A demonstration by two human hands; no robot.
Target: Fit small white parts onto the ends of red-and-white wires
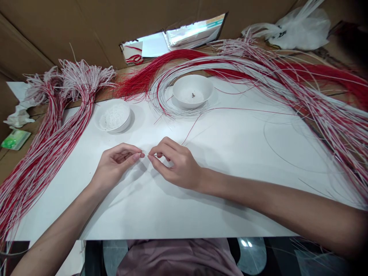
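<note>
My left hand (pixel 116 163) is closed in a pinch over the white work surface (pixel 172 218). Whatever tiny piece lies at its fingertips is too small to name. Just to its right, my right hand (pixel 178 163) pinches a thin red strand (pixel 191 131) between thumb and fingers. This strand runs up from behind the hand toward the coil of white strands (pixel 157 94). The fingertips of both hands face each other with a small gap between them. Beyond my left hand stands a white bowl (pixel 126 122) with small white pieces inside.
A second white bowl (pixel 191 104), with a small dark bit inside, sits on the coil. Bundled red and white strands (pixel 66 126) lie left; more strands (pixel 322 103) sweep across the right. Cardboard (pixel 71 30) walls the back. A plastic bag (pixel 301 28) lies back right.
</note>
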